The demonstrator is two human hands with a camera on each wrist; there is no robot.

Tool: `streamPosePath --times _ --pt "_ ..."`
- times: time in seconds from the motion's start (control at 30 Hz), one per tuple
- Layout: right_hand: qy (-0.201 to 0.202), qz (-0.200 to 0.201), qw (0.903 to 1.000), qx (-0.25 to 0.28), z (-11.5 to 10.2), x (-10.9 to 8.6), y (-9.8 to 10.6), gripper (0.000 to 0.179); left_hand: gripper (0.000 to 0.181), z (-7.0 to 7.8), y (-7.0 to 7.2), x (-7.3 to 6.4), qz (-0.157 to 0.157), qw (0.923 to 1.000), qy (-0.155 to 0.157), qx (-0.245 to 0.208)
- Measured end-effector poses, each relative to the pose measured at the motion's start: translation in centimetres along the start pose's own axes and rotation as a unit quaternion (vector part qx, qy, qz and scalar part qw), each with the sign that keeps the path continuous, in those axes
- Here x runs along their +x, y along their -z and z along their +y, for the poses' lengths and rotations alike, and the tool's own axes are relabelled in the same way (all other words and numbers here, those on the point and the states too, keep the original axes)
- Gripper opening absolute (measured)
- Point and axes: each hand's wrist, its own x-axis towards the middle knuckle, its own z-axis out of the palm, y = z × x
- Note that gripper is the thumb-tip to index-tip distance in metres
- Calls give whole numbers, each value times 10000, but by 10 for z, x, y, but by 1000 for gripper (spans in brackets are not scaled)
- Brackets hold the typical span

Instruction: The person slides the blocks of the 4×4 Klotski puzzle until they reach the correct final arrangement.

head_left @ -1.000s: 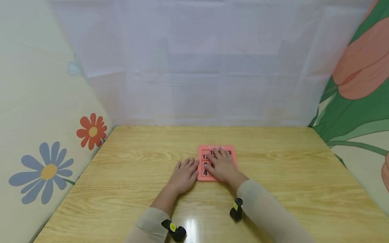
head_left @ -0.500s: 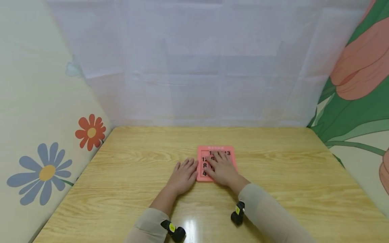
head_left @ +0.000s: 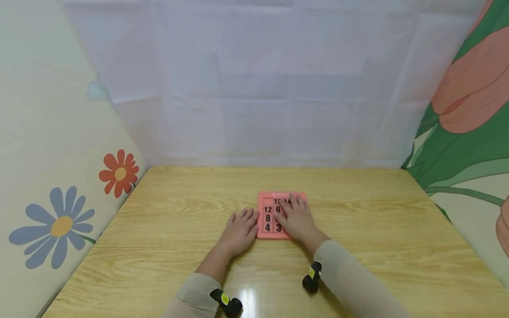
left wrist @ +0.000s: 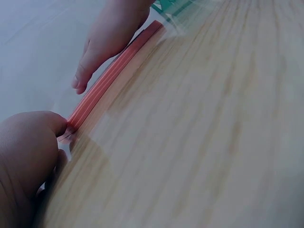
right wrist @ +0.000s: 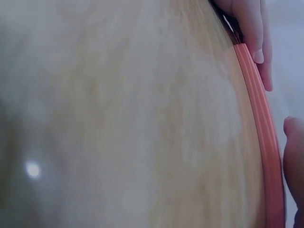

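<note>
A pink number sliding puzzle (head_left: 268,222) lies flat on the table, with black numbers such as 12, 8 and 4 down its left column. Its top left slot, beside 15, holds no tile. My left hand (head_left: 240,232) rests on the table, fingers extended and touching the puzzle's left edge. Over the right part of the board my right hand (head_left: 299,221) is spread with fairly straight fingers, hiding the tiles there. In the left wrist view the puzzle's side (left wrist: 114,71) shows between both hands. The right wrist view shows my right thumb (right wrist: 294,156) above the frame.
The wood-grain table (head_left: 183,198) stretches out around the puzzle. A white sheet (head_left: 254,110) hangs behind its far edge. Flower-printed panels stand left (head_left: 47,132) and right (head_left: 469,150). Each sleeve carries a small black wrist camera (head_left: 311,278).
My right hand has shifted a little to the right across the tiles, uncovering more of the second column and the 14 at the top. The left hand stays at the puzzle's edge.
</note>
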Motion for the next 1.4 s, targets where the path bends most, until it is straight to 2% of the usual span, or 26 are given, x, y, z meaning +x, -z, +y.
streamPosePath --times 0.17,0.43,0.87,1.2,1.4 --pt "-128 -112 9999 -13 -1 4 1 63 50 -1 0 0 19 10000 10 -1" --pt "-31 -322 9995 -69 -11 7 3 63 50 -1 -2 1 17 10000 -21 14" --pt "-108 -391 9991 126 -21 14 -4 62 50 -4 -4 3 8 10000 -76 53" --pt "-26 -219 9996 191 -13 9 -3 60 50 -2 -4 3 -30 10000 -53 40" --pt "-231 -81 9995 194 1 4 -1 61 51 -3 -3 3 -58 10000 -5 21"
